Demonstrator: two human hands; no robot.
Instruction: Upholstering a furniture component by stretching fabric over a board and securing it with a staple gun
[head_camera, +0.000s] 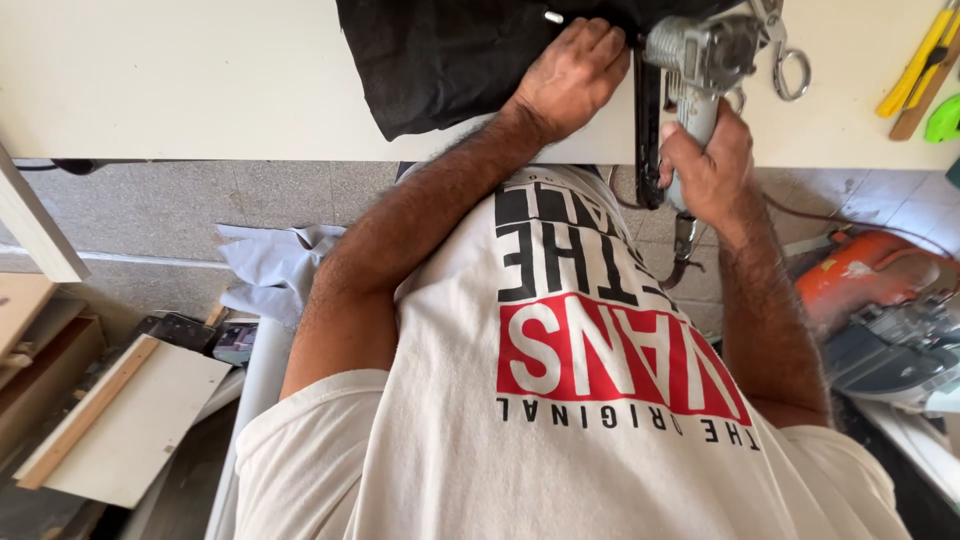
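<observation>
While the right hand (705, 165) wraps tight around the grey staple gun (695, 60), its long body points far across the counter (200, 80). Just left, the left hand (575, 75) presses flat on black cloth (440, 60).

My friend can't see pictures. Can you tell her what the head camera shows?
A person's left hand presses black fabric flat on a white table, while the right hand grips a grey staple gun at the fabric's edge. Yellow tools lie on the table, and an orange power saw sits lower down.
</observation>
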